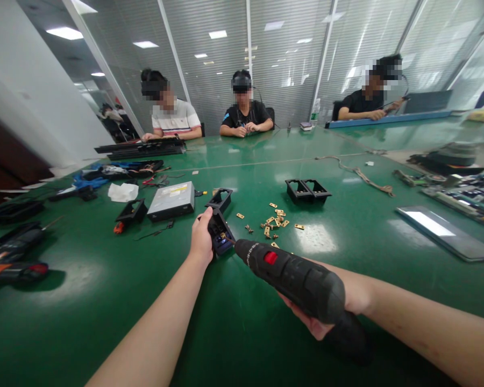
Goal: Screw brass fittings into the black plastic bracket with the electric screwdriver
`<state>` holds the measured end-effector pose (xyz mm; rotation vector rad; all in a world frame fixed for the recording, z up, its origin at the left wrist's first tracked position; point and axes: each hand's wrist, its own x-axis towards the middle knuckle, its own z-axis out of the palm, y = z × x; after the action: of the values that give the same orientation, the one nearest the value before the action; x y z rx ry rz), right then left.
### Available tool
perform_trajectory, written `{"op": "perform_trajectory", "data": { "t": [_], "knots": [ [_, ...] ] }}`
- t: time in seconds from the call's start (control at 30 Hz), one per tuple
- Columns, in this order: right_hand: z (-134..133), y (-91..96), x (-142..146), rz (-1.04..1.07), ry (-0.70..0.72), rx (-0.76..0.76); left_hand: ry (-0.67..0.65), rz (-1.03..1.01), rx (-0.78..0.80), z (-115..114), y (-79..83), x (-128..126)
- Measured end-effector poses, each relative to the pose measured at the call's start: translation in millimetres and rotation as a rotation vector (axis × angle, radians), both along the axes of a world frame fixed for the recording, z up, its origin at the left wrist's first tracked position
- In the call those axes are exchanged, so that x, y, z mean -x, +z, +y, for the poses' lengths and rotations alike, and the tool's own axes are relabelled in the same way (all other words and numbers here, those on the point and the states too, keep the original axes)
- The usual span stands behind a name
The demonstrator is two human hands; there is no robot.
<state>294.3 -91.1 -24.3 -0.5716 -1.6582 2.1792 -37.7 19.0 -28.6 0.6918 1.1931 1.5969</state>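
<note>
My left hand (202, 236) is closed on the side of a black plastic socket frame (221, 244), tilted on the table. In my right hand (312, 320) is a black cordless screwdriver (292, 277) with a red switch on top. Its bit points left into the frame, beside a brass-coloured piece inside it; whether the tip touches a screw I cannot tell. A light from the tool shines on the frame's inside. Just beyond the held frame sits another black frame (220, 200). Small brass plates (280, 212) and screws (249, 228) lie loose to the right.
A double black frame (307, 191) lies farther back. On the left are a silver optical drive (172, 200), another frame (131, 212) and an orange-black power tool (14, 270). A flat glossy panel (449, 231) and circuit boards (468, 193) lie right. Three people sit across the table.
</note>
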Motion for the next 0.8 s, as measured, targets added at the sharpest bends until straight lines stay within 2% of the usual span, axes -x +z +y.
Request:
{"op": "perform_trajectory", "data": {
  "t": [0.1, 0.3, 0.4, 0.6, 0.8],
  "knots": [
    [2, 3.0, 1, -0.011, -0.003, -0.011, 0.007, -0.008, 0.003, 1, -1.6, 1],
    [0, 22.5, 2, -0.055, -0.017, -0.032, 0.015, -0.011, 0.000, 1, -0.4, -1],
    [-3, 24.3, 1, -0.077, -0.023, -0.010, 0.017, -0.005, 0.002, 0, 1.6, -2],
    [1, 9.1, 2, -0.022, 0.029, -0.028, 0.025, -0.005, 0.005, -1, 4.6, -4],
    [5, -11.2, 10, 0.062, -0.025, -0.053, 0.027, 0.002, 0.010, -2, 5.8, -6]
  ]
}}
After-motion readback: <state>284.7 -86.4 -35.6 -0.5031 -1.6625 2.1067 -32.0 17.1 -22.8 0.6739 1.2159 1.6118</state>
